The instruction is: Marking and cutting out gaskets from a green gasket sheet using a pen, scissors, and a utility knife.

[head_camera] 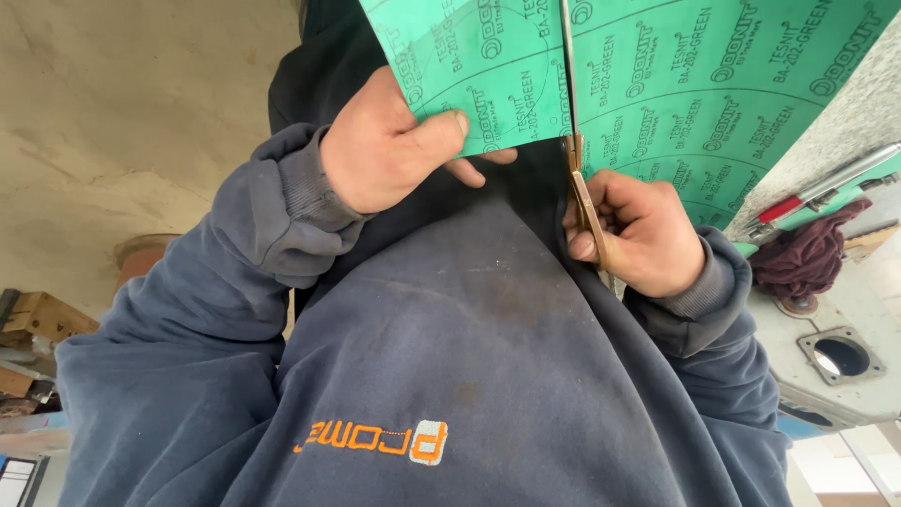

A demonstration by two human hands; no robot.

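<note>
Pinching green sheet (657, 84) edge: left hand (389, 150), thumb over, fingers under. Right hand (638, 235) fingers closed on scissors (584, 202). Sheet: light, thin, semi-stiff; hold beside cut.

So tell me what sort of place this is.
Probably a workshop. The hands cut a green gasket sheet with scissors, tools lie beside a rag, and a flanged metal opening shows.

Workshop or industrial work area — rough, stained concrete floor (131, 122) out beyond the left hand (389, 150). Past the right hand (638, 235), which grips the scissors (584, 202) cutting a green gasket sheet (676, 84), sits a grey machine housing with a bolted flange opening (841, 355), a dark red rag (807, 258) and red-handled tools (826, 188) — shop clutter. Wooden scraps (38, 324) lie far left.
</note>
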